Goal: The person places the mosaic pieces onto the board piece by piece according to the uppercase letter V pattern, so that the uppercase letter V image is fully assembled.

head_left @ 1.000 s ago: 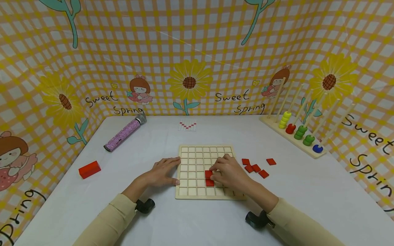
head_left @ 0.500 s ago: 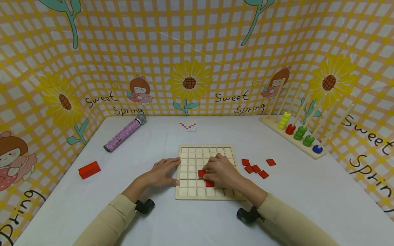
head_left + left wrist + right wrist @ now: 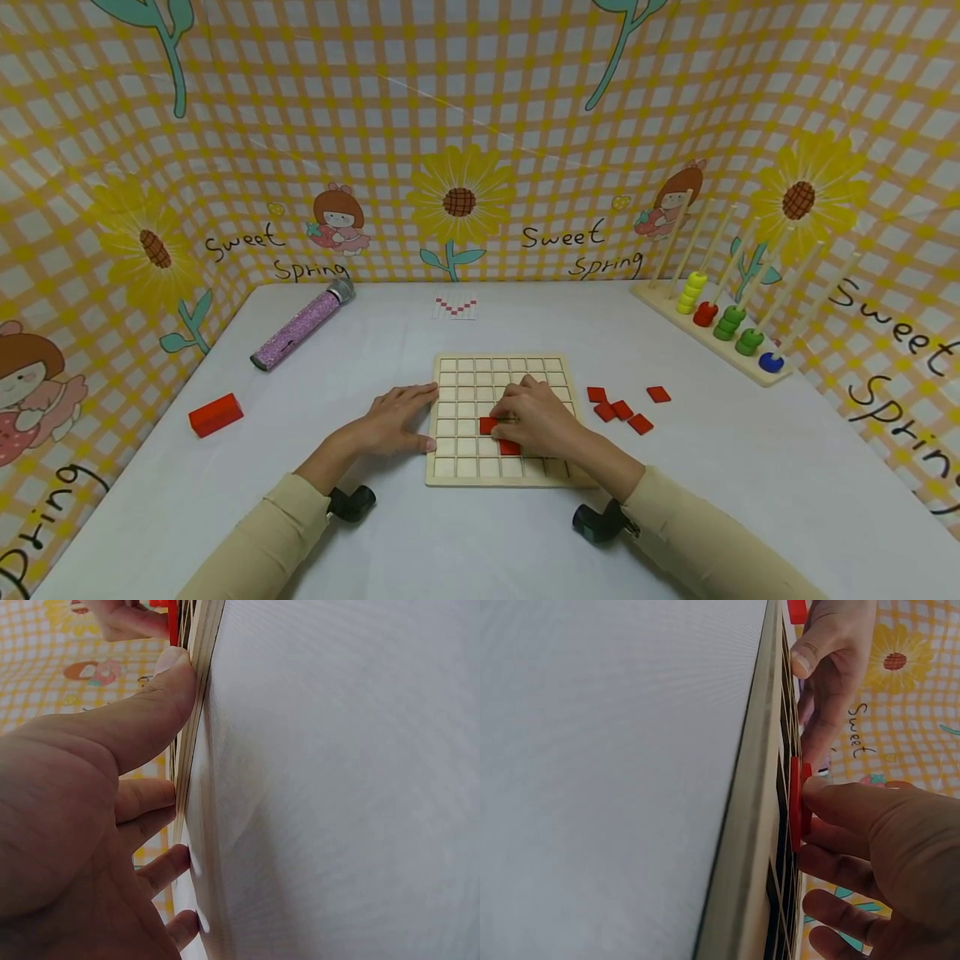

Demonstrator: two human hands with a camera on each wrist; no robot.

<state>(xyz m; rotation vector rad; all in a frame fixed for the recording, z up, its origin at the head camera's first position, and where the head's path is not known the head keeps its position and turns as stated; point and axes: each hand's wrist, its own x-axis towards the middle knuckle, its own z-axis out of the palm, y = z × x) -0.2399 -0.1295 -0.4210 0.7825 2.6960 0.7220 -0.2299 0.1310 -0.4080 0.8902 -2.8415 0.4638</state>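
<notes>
A square wooden grid board (image 3: 454,468) lies on the white table. My right hand (image 3: 546,423) is over its middle, thumb and fingers pinching a red square tile (image 3: 487,426). In the right wrist view the pinched tile (image 3: 807,796) stands close above the board's grid, behind another red tile (image 3: 795,814). That second tile (image 3: 510,448) lies in a cell nearer the front edge, partly covered by my right hand in the head view. My left hand (image 3: 392,422) rests at the board's left edge, fingers extended, with thumb and fingertips touching the side.
Several loose red tiles (image 3: 621,409) lie right of the board. A small pattern card (image 3: 455,307) is behind it. A red block (image 3: 216,415) and a glittery microphone (image 3: 296,332) are at left. A peg stand with coloured beads (image 3: 722,335) stands at back right.
My right hand has moved left by about one cell with the pinched tile, mostly in the first half second. My left hand and the board have stayed put.
</notes>
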